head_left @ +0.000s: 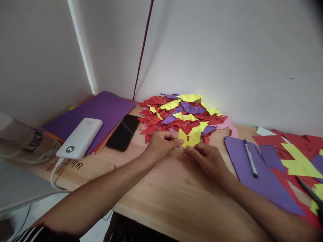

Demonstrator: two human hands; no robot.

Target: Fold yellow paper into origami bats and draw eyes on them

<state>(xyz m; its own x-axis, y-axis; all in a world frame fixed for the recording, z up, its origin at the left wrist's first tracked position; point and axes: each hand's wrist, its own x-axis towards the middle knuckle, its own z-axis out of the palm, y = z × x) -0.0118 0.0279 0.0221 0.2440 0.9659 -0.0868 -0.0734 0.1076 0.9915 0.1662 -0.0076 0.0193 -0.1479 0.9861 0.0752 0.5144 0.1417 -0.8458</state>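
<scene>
A small piece of folded yellow paper (194, 135) is pinched between my two hands above the wooden table. My left hand (164, 144) grips its left edge between thumb and fingers. At its lower edge, my right hand (202, 155) holds it with the thumb in front; the other fingers curl behind, partly hidden. The paper has pointed upper corners and a notch in the middle. Just behind it lies a heap of folded paper shapes (156, 119) in red, yellow, purple and pink, some yellow ones marked with small dots like faces.
On the left, a white power bank (82, 136) with a cable rests on purple sheets (111, 104), beside a black phone (123, 132) and a clear bag (27, 143). To the right are a pen (250, 158) on purple paper (234, 151), paper scraps (300, 158) and scissors (310, 191).
</scene>
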